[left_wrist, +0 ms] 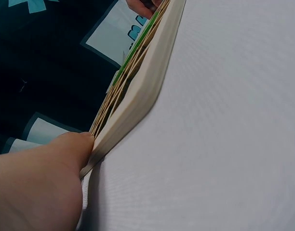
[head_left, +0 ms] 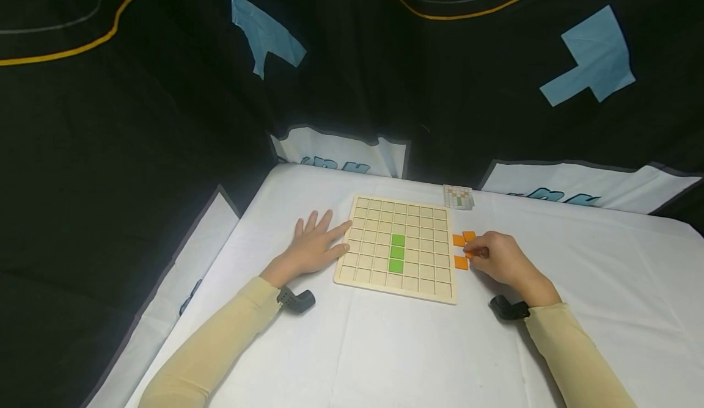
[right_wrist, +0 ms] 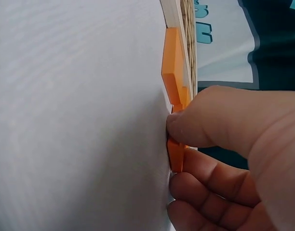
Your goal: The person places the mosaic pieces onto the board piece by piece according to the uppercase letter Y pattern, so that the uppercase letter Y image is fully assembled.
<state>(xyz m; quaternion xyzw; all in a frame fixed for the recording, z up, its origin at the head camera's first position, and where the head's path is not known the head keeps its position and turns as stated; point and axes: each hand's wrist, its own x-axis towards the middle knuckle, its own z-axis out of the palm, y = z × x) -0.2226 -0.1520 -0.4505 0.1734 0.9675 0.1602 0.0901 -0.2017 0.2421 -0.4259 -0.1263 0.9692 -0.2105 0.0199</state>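
On the worktop (head_left: 396, 353) beside the board (head_left: 411, 254), the right grip (head_left: 499, 258) pinches an orange tile (right_wrist: 175, 156); the left grip (head_left: 310, 249), fingers spread, touches the board. Pick-up seems in hand; the next move likely calls for a clean lift.

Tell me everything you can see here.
Grid board: one, pale wood, on the table
Green tiles: three, green, in a board column
Orange tiles: four visible, orange, right of the board
Printed card: at least one, pale, beyond the board
Table: one, white-covered, beneath
Backdrop: one, mostly black, around the table
Sleeves: two, beige, over the table
Wrist cameras: two, black, by the sleeves
Left hand: one, bare, touching the board
Right hand: one, bare, at an orange tile
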